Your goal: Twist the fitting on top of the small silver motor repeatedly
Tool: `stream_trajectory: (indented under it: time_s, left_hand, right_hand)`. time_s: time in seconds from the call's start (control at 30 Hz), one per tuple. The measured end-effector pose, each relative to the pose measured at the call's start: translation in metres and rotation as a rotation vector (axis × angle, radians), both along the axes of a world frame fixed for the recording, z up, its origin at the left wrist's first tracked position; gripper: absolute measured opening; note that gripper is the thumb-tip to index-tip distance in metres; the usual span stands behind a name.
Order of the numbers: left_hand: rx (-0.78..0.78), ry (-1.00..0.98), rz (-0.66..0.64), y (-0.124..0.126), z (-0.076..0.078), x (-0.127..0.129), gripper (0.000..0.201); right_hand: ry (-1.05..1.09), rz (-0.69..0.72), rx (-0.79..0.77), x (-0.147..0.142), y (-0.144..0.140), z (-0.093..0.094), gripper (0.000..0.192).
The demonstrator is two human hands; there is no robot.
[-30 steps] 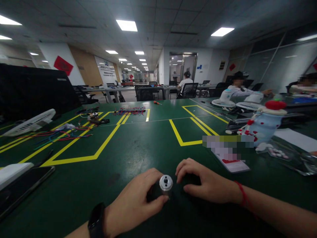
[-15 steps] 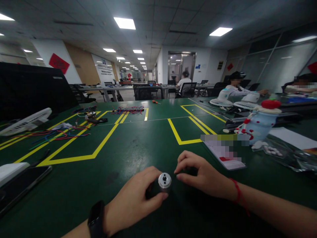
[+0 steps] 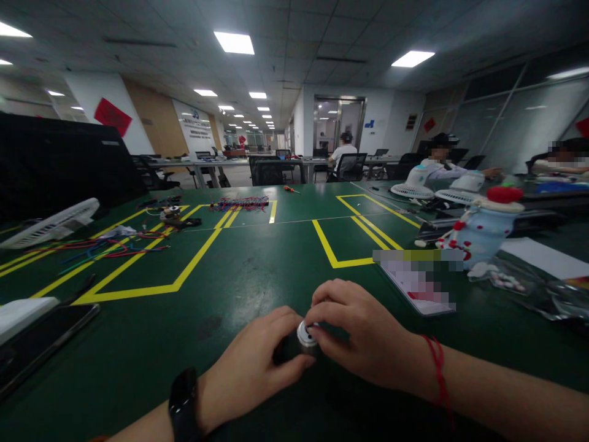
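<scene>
A small silver metal cylinder (image 3: 304, 337) with dark holes in its top face stands upright at the near middle of the green table (image 3: 221, 362). My left hand (image 3: 255, 356), with a black band on the wrist, grips it between thumb and fingers from the left. Over its top edge, the thumb and index finger of my right hand (image 3: 363, 337) come together in a pinch. Whatever lies between those fingertips, if anything, is too small and hidden to name. Part of the top face is covered by the right fingers.
Yellow tape (image 3: 133, 296) marks the table. Loose wires (image 3: 119, 245) and a black phone (image 3: 50, 344) lie left; a screwdriver (image 3: 291, 189) lies far off. A blue bottle (image 3: 488, 230) with a red top and a blurred card (image 3: 418, 288) stand and lie right. Co-workers sit beyond.
My right hand has moved left, from beside the cylinder onto its top, its fingertips now closed together. My left hand keeps its grip, and the cylinder stays almost in place.
</scene>
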State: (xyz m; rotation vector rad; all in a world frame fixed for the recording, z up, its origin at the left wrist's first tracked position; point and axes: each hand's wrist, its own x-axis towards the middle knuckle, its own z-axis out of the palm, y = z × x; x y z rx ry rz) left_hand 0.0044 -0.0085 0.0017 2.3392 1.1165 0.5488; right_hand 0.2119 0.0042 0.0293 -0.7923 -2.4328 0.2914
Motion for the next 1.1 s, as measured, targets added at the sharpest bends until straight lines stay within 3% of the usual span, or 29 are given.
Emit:
stream_trajectory:
  time_s: [0.17,0.33,0.43,0.53,0.63,0.77,0.87,0.93,1.1]
  left_hand:
    - [0.0,-0.022,-0.008,0.0,0.001,-0.001,0.01]
    - [-0.014,-0.023,-0.012,0.0,0.003,-0.002,0.01]
    - [-0.025,-0.021,-0.004,0.001,0.003,-0.003,0.011]
    - [-0.026,-0.023,0.008,0.001,0.002,-0.003,0.012]
    - [-0.015,-0.018,0.004,0.0,0.001,-0.003,0.012]
    - [-0.004,-0.016,0.002,0.0,0.001,-0.002,0.009]
    - [-0.009,-0.015,0.004,0.0,0.0,-0.002,0.01]
    - [-0.01,-0.01,0.007,0.0,-0.002,-0.002,0.011]
    - [-0.008,0.005,0.009,0.0,0.0,-0.001,0.012]
  right_hand:
    - [0.211,0.008,-0.139,0.013,0.005,-0.001,0.023]
    - [0.516,-0.247,-0.648,0.038,0.037,-0.024,0.022]
    - [0.659,-0.334,-0.752,0.047,0.055,-0.041,0.028]
    - [0.655,-0.331,-0.753,0.048,0.058,-0.046,0.029]
    - [0.508,-0.302,-0.729,0.043,0.048,-0.038,0.024]
    - [0.251,-0.207,-0.531,0.026,0.029,-0.022,0.018]
    - [0.245,-0.062,-0.325,0.01,0.014,-0.011,0.021]
    - [0.215,-0.042,-0.231,0.001,0.009,-0.005,0.012]
    - [0.33,-0.114,-0.253,0.006,0.012,0.001,0.004]
